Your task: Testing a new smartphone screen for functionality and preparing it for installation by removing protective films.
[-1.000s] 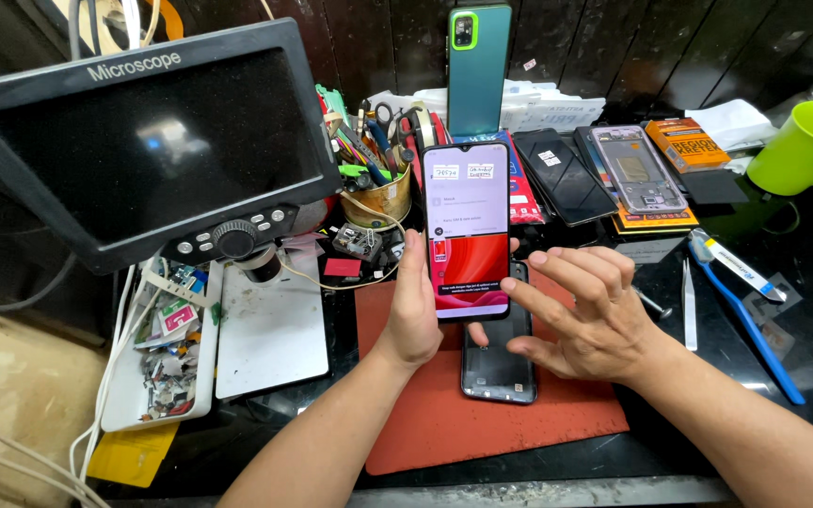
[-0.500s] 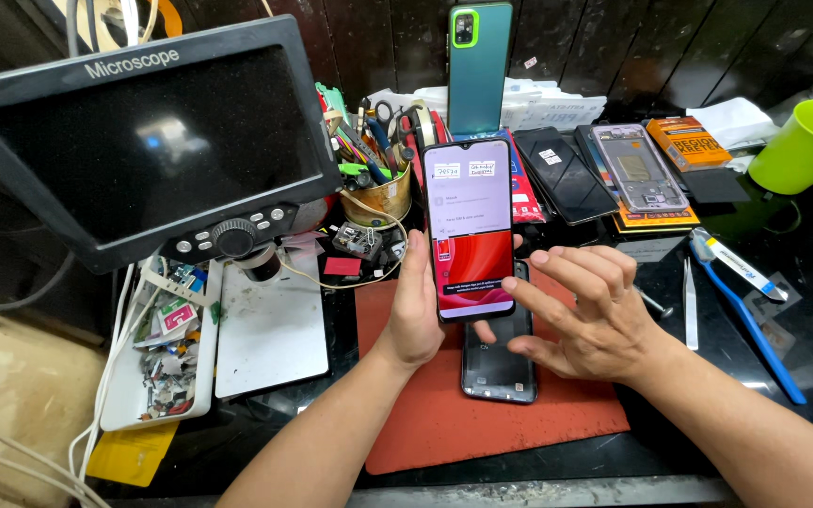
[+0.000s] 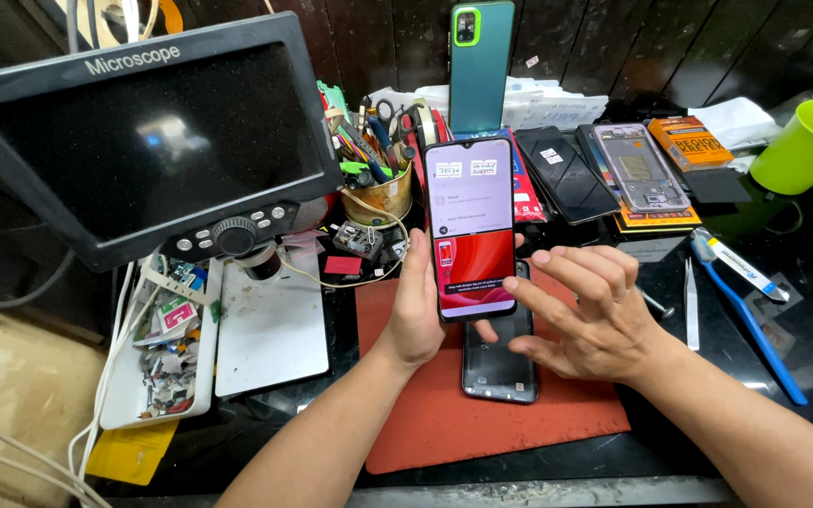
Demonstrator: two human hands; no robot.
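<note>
Little has shifted: my left hand (image 3: 418, 315) still grips the lit glass-fronted smartphone (image 3: 470, 226) upright above the red mat (image 3: 425, 414); right hand (image 3: 585, 315) open, empty, fingers spread beside it. Tapping lightly seems best.

A microscope monitor (image 3: 148, 141) stands at the left; right of it a tool tin (image 3: 378, 193), an upright teal phone (image 3: 480, 66) and a green cup (image 3: 806, 146).
</note>
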